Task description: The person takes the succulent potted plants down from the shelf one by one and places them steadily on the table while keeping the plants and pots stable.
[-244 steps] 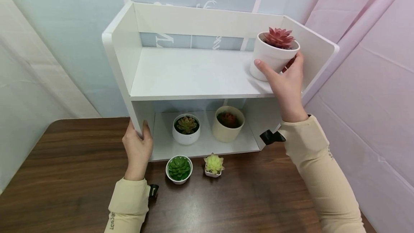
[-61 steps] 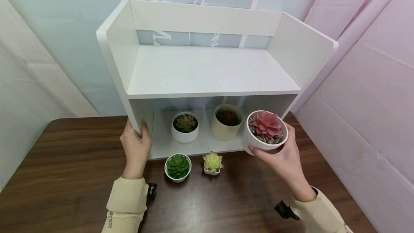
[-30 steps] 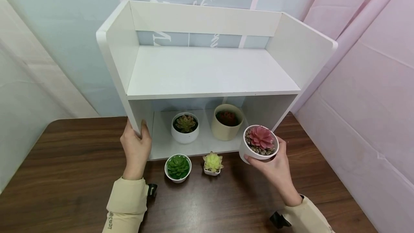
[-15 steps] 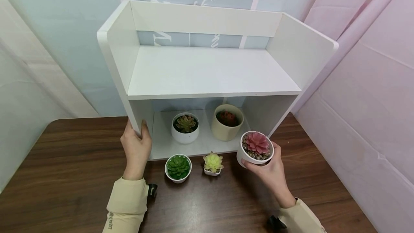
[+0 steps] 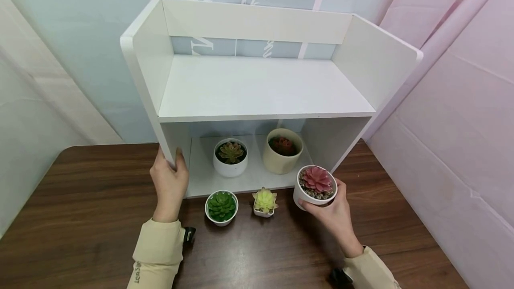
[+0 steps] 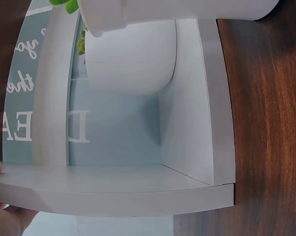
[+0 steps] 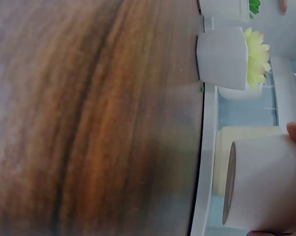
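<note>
My left hand [image 5: 170, 184] grips the front edge of the left side panel of a white two-tier shelf [image 5: 257, 87], thumb inside. My right hand [image 5: 335, 217] holds a white pot with a pink-red succulent [image 5: 316, 180], thumb and fingers round its sides. This pot is in front of the shelf's lower right corner. In the right wrist view the underside of the white pot [image 7: 265, 182] shows, raised off the table. To its left on the table stand a small yellow-green succulent [image 5: 264, 201] and a green succulent in a white pot [image 5: 221, 208].
On the lower shelf board stand a white pot with a brownish-green succulent [image 5: 230, 158] and a cream pot with a dark red one [image 5: 283, 151]. The brown wooden table [image 5: 100, 200] ends at a pale pink cloth [image 5: 453, 115] on the right.
The pot with the pink-red succulent has come off the upper shelf, down and forward in my right hand, lately drifting slightly left and lower. My left hand has stayed on the side panel.
</note>
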Action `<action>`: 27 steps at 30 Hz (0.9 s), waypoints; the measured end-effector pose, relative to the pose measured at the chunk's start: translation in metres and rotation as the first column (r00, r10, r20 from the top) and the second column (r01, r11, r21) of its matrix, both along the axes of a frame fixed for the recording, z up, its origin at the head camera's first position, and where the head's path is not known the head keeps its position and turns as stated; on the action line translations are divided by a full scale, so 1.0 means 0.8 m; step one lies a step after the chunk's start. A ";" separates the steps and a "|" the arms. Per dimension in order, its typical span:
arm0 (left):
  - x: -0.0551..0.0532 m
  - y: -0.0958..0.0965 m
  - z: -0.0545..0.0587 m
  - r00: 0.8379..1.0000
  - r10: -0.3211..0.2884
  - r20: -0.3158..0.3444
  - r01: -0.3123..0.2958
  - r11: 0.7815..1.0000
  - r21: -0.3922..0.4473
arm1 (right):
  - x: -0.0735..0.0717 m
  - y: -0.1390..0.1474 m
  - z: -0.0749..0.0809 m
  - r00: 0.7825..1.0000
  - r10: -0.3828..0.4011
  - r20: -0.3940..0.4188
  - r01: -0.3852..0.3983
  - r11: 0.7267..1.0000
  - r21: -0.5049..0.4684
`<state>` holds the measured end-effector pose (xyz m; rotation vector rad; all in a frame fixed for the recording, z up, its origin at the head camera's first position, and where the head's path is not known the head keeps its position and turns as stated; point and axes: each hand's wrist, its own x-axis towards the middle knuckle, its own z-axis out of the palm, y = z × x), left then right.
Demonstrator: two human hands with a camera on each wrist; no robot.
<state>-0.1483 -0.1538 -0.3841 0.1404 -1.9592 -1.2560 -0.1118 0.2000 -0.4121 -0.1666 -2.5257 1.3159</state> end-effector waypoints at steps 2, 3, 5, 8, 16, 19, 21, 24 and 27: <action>0.000 0.000 0.000 1.000 0.002 0.000 -0.002 1.000 -0.001 | 0.000 0.001 -0.002 1.000 -0.002 0.005 0.002 1.000 0.001; -0.001 0.000 0.000 1.000 0.003 -0.001 -0.003 1.000 -0.002 | 0.000 0.001 -0.003 1.000 -0.004 0.008 0.004 1.000 0.003; -0.001 0.000 -0.001 1.000 0.005 -0.002 -0.005 1.000 -0.002 | -0.001 0.002 -0.005 1.000 -0.009 0.012 0.009 1.000 0.009; -0.001 0.000 -0.001 1.000 0.004 -0.003 -0.004 1.000 0.000 | -0.002 0.003 -0.008 1.000 -0.013 0.017 0.013 1.000 0.016; -0.002 -0.001 -0.001 1.000 -0.001 -0.006 0.001 1.000 0.004 | -0.004 0.004 -0.016 1.000 -0.019 0.006 0.019 0.999 0.027; -0.002 -0.001 -0.001 1.000 -0.002 -0.003 0.002 1.000 0.004 | -0.004 0.004 -0.017 1.000 -0.023 0.008 0.023 0.999 0.032; -0.002 -0.001 -0.001 1.000 -0.003 0.000 0.003 1.000 0.004 | -0.005 0.004 -0.018 1.000 -0.027 0.014 0.026 0.999 0.037; -0.001 -0.001 -0.001 1.000 -0.004 0.002 0.004 1.000 0.002 | -0.005 0.004 -0.018 0.999 -0.029 0.024 0.028 0.999 0.039; -0.001 -0.001 -0.001 1.000 -0.003 0.001 0.003 1.000 0.001 | -0.005 0.004 -0.019 0.999 -0.029 0.031 0.028 0.999 0.035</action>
